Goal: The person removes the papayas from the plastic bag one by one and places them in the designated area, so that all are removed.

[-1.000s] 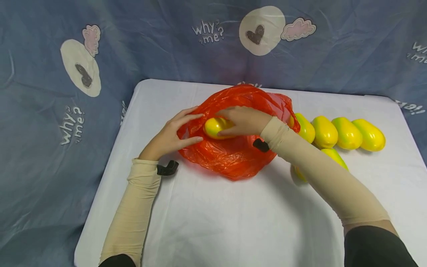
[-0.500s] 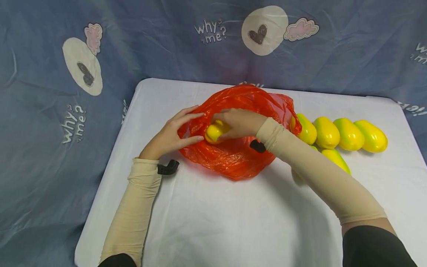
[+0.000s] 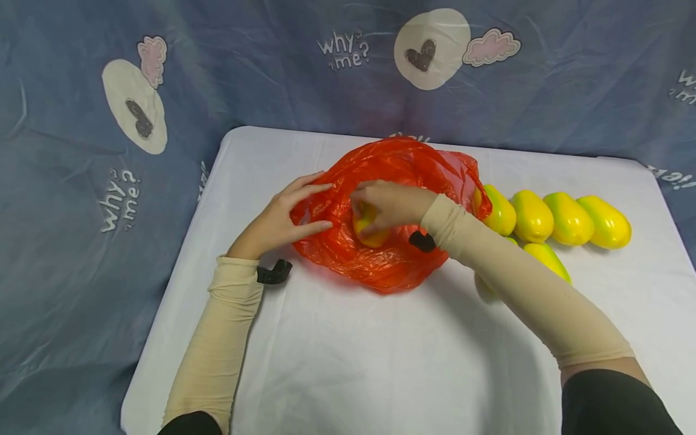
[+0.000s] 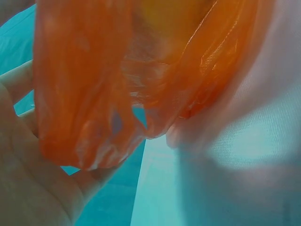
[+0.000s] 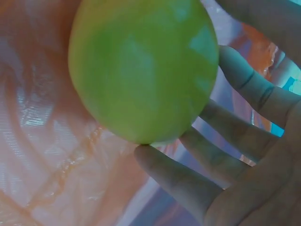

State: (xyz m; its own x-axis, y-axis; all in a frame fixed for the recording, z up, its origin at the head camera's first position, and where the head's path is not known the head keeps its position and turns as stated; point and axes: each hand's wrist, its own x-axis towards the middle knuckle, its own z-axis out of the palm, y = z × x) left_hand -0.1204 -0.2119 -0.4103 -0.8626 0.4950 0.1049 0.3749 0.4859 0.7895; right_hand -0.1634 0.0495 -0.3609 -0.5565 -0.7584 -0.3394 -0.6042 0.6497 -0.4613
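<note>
A red plastic bag (image 3: pixel 402 260) lies with its mouth spread on the white table. Inside that mouth my right hand (image 3: pixel 393 205) holds a yellow-green mango (image 3: pixel 375 235), fingers and thumb around it. The right wrist view shows the mango (image 5: pixel 141 70) close up, with fingertips touching its side and lower end. At the bag's left rim, my left hand (image 3: pixel 274 222) has thumb and fingers spread, touching the plastic. In the left wrist view the bag's edge (image 4: pixel 84 94) hides part of the left fingers. How many mangoes the bag contains is hidden.
Right of the bag, several glossy mangoes (image 3: pixel 565 219) stand in a row. Another mango (image 3: pixel 548 261) lies in front of them, partly behind the right forearm. A blue printed cloth (image 3: pixel 283 72) hangs behind the table (image 3: pixel 348 362).
My right hand has moved the mango from the bag's left side slightly right and lower into the bag, turning it. The left hand has stayed at the rim.
</note>
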